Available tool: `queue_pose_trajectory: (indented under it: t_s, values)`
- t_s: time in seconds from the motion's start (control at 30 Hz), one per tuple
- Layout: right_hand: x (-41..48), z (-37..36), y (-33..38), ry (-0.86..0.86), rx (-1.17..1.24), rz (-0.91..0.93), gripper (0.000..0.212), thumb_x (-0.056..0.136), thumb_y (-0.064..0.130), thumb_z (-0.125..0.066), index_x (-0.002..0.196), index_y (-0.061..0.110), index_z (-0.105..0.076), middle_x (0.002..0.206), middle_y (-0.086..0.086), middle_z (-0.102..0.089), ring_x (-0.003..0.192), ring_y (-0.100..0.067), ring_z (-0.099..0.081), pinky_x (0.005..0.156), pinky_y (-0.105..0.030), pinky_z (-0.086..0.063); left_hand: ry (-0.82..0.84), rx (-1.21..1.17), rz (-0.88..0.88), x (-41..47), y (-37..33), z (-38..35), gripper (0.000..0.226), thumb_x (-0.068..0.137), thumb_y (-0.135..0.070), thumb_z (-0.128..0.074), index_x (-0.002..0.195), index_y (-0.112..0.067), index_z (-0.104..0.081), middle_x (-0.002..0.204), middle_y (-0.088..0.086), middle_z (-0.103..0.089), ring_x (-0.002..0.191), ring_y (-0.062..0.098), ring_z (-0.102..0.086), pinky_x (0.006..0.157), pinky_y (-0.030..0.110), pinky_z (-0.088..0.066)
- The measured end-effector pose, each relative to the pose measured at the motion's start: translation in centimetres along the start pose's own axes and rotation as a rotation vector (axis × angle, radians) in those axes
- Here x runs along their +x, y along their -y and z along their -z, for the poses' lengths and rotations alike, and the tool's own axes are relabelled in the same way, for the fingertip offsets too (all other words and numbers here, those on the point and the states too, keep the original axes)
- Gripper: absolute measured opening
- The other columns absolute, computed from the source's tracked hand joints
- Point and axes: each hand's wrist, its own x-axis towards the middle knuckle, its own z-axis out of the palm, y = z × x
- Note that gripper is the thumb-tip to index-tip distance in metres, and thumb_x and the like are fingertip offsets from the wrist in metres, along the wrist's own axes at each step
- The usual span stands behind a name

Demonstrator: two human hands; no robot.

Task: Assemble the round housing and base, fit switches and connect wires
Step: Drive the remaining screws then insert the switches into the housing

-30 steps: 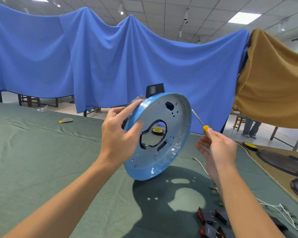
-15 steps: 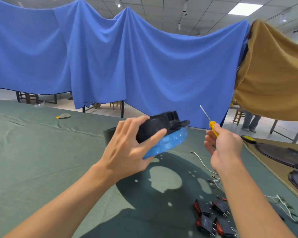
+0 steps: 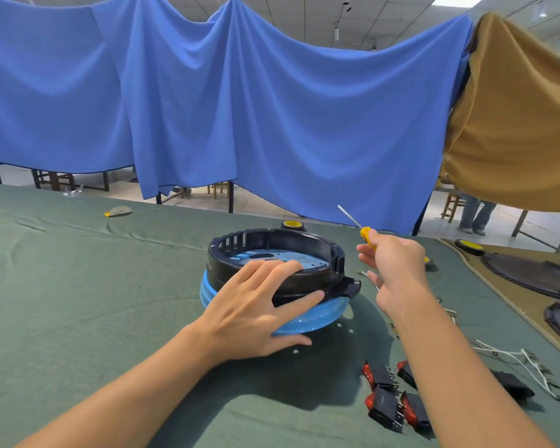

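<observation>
Four red-and-black switches lie nearest me on the green table cloth. Beyond them my left hand, fingers spread flat, presses the black round housing seated on its blue base. My right hand pinches a yellow-handled screwdriver, shaft angled up-left, before blue drapes.

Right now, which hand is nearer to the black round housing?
Left. The left hand rests on the black housing; the right hand hovers off its right side, holding a screwdriver.
</observation>
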Motion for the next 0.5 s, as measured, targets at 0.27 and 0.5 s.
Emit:
queue_pose_trajectory:
  t_s: [0.27,0.5]
  values:
    - [-0.7,-1.2,-1.2,0.049,-0.052,-0.063,0.017,0.092,0.019,-0.062,0.077,0.011,-0.061,0.07,-0.004,-0.066,0.084,-0.023,-0.064,0.086,-0.047,-0.045,0.067,-0.028,-0.011,-0.5,-0.6,-0.1,0.049,0.092,-0.062,-0.054,0.123,-0.027,-0.068,0.125,0.015,-0.062,0.105,0.029,-0.059,0.086,0.038,-0.045]
    - [-0.6,0.1,-2.5,0.1,-0.069,-0.161,0.011,0.091,0.017,-0.065,0.084,0.009,-0.064,0.072,-0.006,-0.069,0.079,-0.021,-0.067,0.071,-0.039,-0.046,0.041,-0.053,-0.011,-0.8,-0.6,-0.5,0.029,0.097,-0.038,-0.058,0.122,-0.03,-0.069,0.122,0.011,-0.063,0.096,0.027,-0.059,0.078,0.037,-0.047]
